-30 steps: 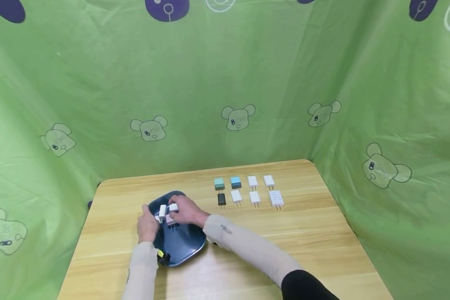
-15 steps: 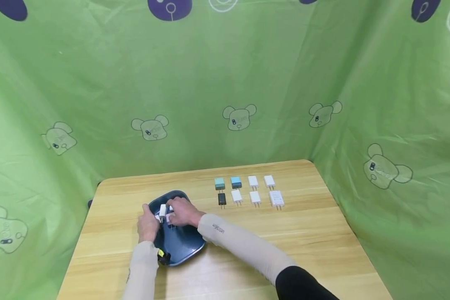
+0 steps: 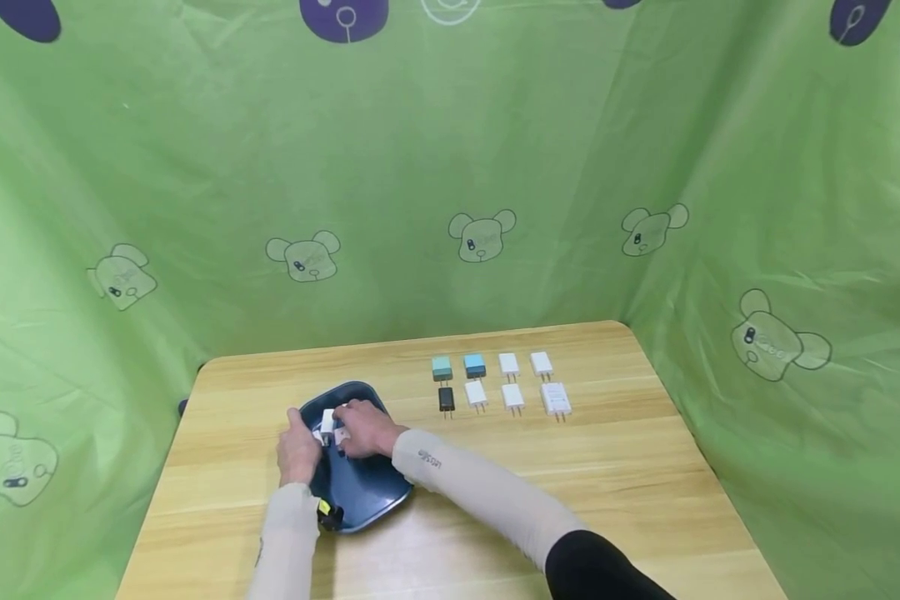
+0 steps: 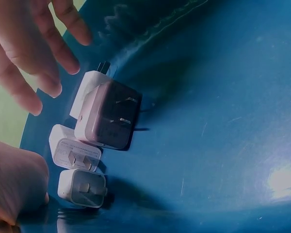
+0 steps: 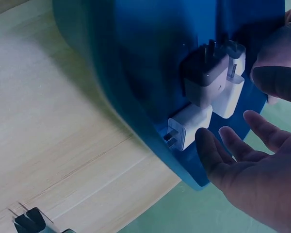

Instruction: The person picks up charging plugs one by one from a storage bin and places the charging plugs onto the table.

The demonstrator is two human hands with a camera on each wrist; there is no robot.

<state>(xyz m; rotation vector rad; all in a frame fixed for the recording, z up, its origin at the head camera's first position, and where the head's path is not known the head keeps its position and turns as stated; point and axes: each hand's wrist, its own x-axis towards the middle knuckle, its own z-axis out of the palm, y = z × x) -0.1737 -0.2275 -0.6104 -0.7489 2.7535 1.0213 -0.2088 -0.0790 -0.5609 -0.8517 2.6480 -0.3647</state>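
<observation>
A dark blue basin (image 3: 367,487) sits on the left part of the table. My left hand (image 3: 297,450) grips its left rim. Inside, the left wrist view shows a pinkish plug charger (image 4: 104,116) with its prongs up, a white charger (image 4: 82,94) beside it, a printed white charger (image 4: 75,150) and a pale charger (image 4: 70,187) near my left thumb. My right hand (image 3: 367,429) reaches in over the far part of the basin. In the right wrist view its fingers are spread beside a white charger (image 5: 191,126), holding nothing; the fingertips are very close to it.
Right of the basin, chargers stand in two rows on the wooden table (image 3: 607,475): a green one (image 3: 441,367), a blue one (image 3: 475,365), a black one (image 3: 446,399) and several white ones, such as a large one (image 3: 556,398). A green patterned curtain (image 3: 390,167) surrounds the table.
My right hand has lowered a white charger into the far part of the basin and let it go. My left hand stays at the rim. The head view has shifted slightly.
</observation>
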